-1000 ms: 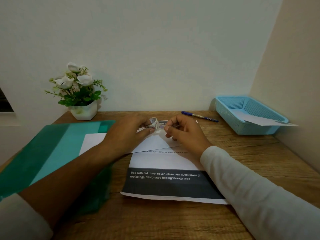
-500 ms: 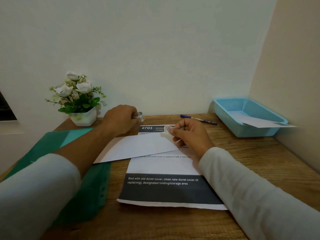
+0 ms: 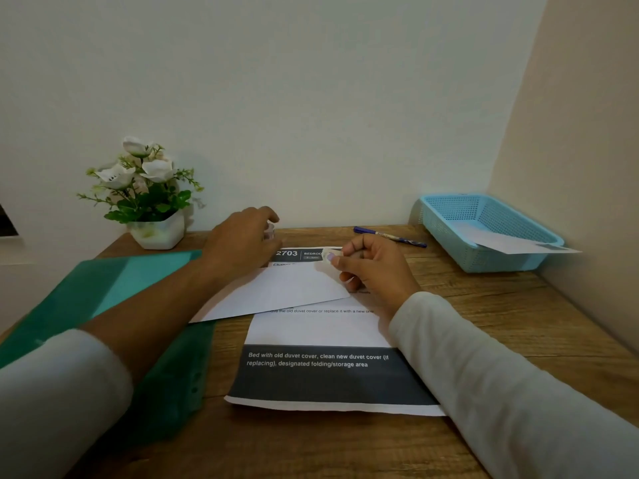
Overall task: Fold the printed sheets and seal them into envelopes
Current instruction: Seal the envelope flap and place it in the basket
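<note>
Head view: the left hand (image 3: 242,243) reaches past the far left corner of the printed sheet (image 3: 318,375), fingers curled round a small tape roll (image 3: 269,231). The right hand (image 3: 373,267) is curled over the sheet's far end and pinches a strip of tape (image 3: 330,254).

The sheet lies on a wooden table (image 3: 501,323) in a corner of pale walls. Left of the sheet is a green folder (image 3: 103,288), and to its far right a blue basket (image 3: 484,229).

A white envelope (image 3: 276,292) lies across the sheet's far half, between the hands.

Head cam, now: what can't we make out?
All head view.
Small shiny roll in the left hand: mostly hidden by its fingers.
Pale strip pinched by the right hand: blurred, too small.
White printed sheet: middle text covered by the plain white envelope.
Translucent green plastic folder: cut by the left edge, crossed by the left arm.
</note>
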